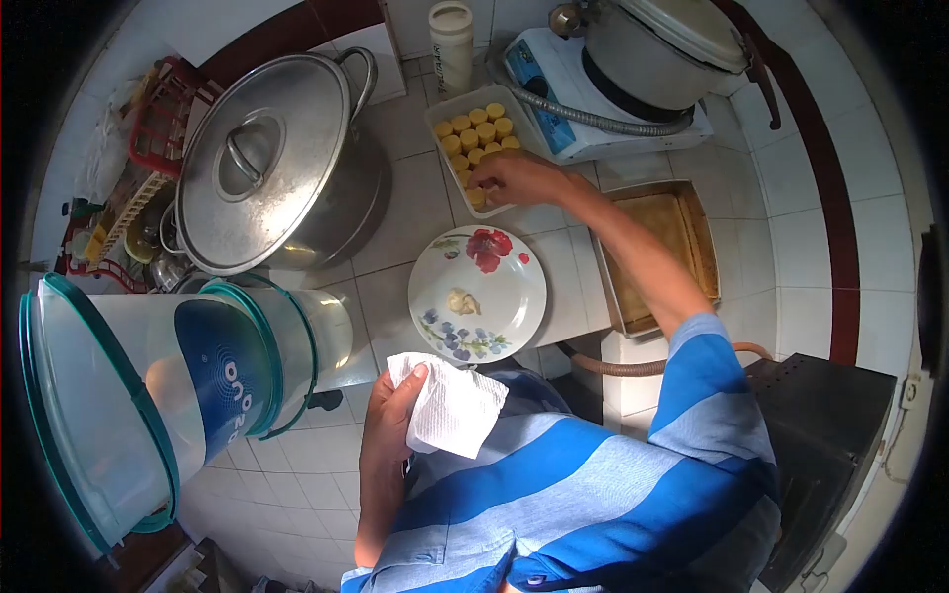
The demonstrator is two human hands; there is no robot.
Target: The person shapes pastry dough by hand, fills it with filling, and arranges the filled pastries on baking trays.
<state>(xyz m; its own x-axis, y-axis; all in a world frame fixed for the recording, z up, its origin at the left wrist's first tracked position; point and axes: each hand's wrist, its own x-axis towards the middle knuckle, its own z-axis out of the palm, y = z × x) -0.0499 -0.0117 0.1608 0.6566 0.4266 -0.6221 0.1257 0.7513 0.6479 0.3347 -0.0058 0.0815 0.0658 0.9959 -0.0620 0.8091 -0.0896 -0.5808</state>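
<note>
My left hand (392, 400) is closed on a white paper napkin (457, 410), thumb on top, in front of my striped shirt. At the back, my right hand (519, 178) reaches over a pale rectangular tray (435, 119) of several yellow cake rounds (484, 130) standing in rows. Its fingertips are closed around a yellow round at the tray's near end; my hand partly covers the rounds beside it. Between my hands lies a white flowered plate (430, 287) with a small cream-coloured lump (462, 301) near its middle.
A large lidded metal pot (267, 168) stands left, above a clear bucket with teal rims (148, 395). A white bottle (451, 49) is at the back. Right are a stove (554, 69) bearing a pressure cooker (652, 49), and a pan (633, 321) with a brown-yellow sheet inside.
</note>
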